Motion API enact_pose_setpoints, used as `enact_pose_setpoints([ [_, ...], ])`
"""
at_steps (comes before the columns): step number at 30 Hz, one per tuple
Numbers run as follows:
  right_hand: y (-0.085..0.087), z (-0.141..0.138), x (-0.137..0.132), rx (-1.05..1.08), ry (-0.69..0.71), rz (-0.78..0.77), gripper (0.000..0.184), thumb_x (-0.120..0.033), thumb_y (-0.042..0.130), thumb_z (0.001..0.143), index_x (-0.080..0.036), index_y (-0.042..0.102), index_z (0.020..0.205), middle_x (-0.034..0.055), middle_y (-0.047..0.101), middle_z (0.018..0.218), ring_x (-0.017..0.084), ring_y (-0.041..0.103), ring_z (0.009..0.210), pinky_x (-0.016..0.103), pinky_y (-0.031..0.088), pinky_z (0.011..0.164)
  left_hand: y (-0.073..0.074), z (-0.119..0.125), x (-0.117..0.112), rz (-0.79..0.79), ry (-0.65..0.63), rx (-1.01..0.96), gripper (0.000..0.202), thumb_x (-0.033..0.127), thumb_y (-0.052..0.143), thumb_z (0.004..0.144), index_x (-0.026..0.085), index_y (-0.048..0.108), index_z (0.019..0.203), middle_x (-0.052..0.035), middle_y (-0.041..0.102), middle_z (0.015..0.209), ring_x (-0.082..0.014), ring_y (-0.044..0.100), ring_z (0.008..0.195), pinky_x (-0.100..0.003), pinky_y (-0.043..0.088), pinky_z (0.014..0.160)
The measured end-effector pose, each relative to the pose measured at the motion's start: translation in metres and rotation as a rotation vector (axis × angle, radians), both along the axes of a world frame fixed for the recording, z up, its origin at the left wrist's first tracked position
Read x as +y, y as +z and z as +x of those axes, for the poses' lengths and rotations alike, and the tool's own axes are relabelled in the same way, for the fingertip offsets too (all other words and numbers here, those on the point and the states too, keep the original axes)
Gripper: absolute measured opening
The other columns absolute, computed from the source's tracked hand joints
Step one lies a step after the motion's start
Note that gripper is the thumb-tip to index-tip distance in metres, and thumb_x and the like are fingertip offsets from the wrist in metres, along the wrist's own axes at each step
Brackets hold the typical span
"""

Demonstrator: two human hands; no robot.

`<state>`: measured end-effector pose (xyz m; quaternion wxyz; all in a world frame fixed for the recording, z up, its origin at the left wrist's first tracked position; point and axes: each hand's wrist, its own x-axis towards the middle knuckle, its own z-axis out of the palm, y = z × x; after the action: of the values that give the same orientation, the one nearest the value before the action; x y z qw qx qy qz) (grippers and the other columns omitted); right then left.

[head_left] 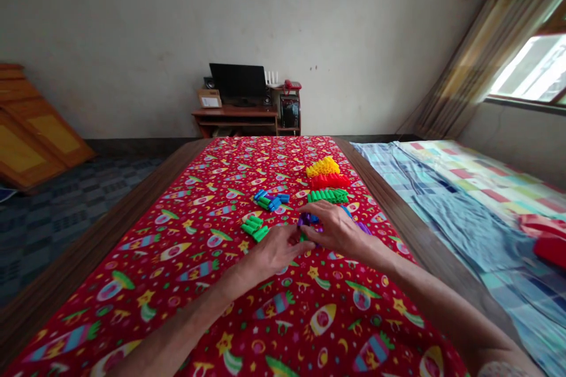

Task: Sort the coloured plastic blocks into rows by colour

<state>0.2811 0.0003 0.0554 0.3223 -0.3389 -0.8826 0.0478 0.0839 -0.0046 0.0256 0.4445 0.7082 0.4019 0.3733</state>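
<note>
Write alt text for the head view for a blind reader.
A person's left hand and right hand meet at a purple piece over a red patterned cloth. Grouped yellow tubes, red tubes and green tubes lie beyond; farther off, a dark monitor stands on a desk.

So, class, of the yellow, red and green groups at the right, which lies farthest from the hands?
The yellow group: it lies beyond the red group, while the green group is the closest of the three to the right hand.

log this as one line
left hand, right hand: at purple pieces | beyond: green row, red row, yellow row | leftward: green pieces, mixed pile
</note>
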Motion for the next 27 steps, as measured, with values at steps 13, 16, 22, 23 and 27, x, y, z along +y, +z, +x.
enact_pose_setpoints([
  [13, -0.008, 0.036, 0.006, -0.047, -0.176, 0.116, 0.028, -0.022, 0.058, 0.087, -0.015, 0.054, 0.114, 0.0085, 0.069, 0.09, 0.019, 0.065, 0.078, 0.03, 0.051, 0.068, 0.014, -0.03, 0.027, 0.339, 0.121, 0.51, 0.032, 0.043, 0.058, 0.082, 0.02, 0.054, 0.06, 0.002, 0.048, 0.054, -0.0147, 0.049, 0.055, -0.024, 0.032, 0.053],
  [16, -0.021, 0.046, -0.001, -0.229, -0.08, 0.038, 0.025, -0.019, 0.055, 0.088, -0.014, 0.053, 0.112, 0.0076, 0.067, 0.085, 0.017, 0.063, 0.071, 0.028, 0.049, 0.063, 0.014, -0.038, 0.036, 0.391, 0.19, 0.526, 0.035, 0.043, 0.055, 0.081, 0.02, 0.048, 0.055, 0.0019, 0.047, 0.055, -0.0145, 0.048, 0.055, -0.024, 0.036, 0.055],
  [22, -0.029, 0.048, -0.004, -0.429, 0.003, -0.066, 0.017, -0.023, 0.051, 0.093, -0.016, 0.058, 0.107, 0.0092, 0.068, 0.09, 0.021, 0.065, 0.08, 0.034, 0.052, 0.073, 0.015, -0.039, 0.035, 0.395, 0.169, 0.571, 0.036, 0.047, 0.048, 0.083, 0.02, 0.051, 0.06, -0.0004, 0.053, 0.059, -0.0162, 0.052, 0.057, -0.025, 0.04, 0.058],
  [23, -0.029, 0.047, -0.004, -0.437, 0.006, -0.07, 0.018, -0.022, 0.051, 0.093, -0.017, 0.059, 0.107, 0.0098, 0.069, 0.093, 0.022, 0.065, 0.083, 0.034, 0.053, 0.075, 0.014, -0.039, 0.035, 0.394, 0.163, 0.571, 0.036, 0.048, 0.048, 0.083, 0.019, 0.052, 0.061, -0.001, 0.054, 0.06, -0.0168, 0.054, 0.058, -0.026, 0.041, 0.059],
  [27, -0.026, 0.046, -0.005, -0.452, 0.018, -0.038, 0.024, -0.019, 0.05, 0.094, -0.017, 0.062, 0.114, 0.013, 0.069, 0.108, 0.024, 0.066, 0.098, 0.037, 0.053, 0.085, 0.01, -0.039, 0.036, 0.394, 0.157, 0.563, 0.035, 0.048, 0.049, 0.082, 0.019, 0.056, 0.063, -0.0022, 0.058, 0.062, -0.0185, 0.058, 0.062, -0.026, 0.042, 0.06],
])
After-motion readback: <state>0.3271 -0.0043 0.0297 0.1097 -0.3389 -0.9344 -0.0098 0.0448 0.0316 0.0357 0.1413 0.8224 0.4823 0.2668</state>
